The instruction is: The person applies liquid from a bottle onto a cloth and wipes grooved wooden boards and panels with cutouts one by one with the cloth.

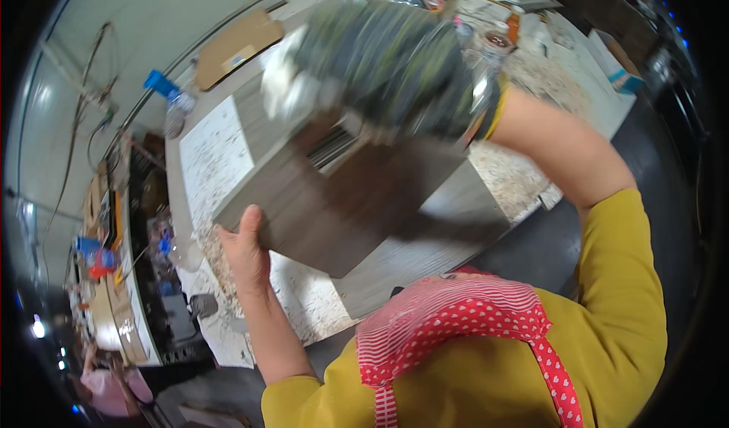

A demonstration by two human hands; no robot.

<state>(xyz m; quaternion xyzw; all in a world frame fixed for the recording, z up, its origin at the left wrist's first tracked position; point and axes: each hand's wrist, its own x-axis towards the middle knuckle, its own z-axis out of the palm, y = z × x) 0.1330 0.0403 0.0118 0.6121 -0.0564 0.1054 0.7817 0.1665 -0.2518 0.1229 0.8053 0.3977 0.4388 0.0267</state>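
Observation:
My bare left hand [247,249] grips the left corner of a grey-brown wood-grain board [334,215], thumb on its upper face. The board is raised and tilted above the worktable. A slot shows near its far edge, partly covered by my right hand. My right hand [387,67] is over the far side of the board in a dark grey-green striped covering with a yellow edge at the wrist. Motion smears it, and its fingers cannot be made out. A blurred white, cloth-like thing [288,86] is at its left end. Beneath lies another grey wood-grain panel [425,257].
Shavings litter the white worktable [216,151]. Brown cardboard [237,48] and a blue-topped bottle [171,90] are at the far left. Jars [497,39] and bags crowd the back. An open box [615,63] sits at the right edge. Another person [114,386] is at lower left.

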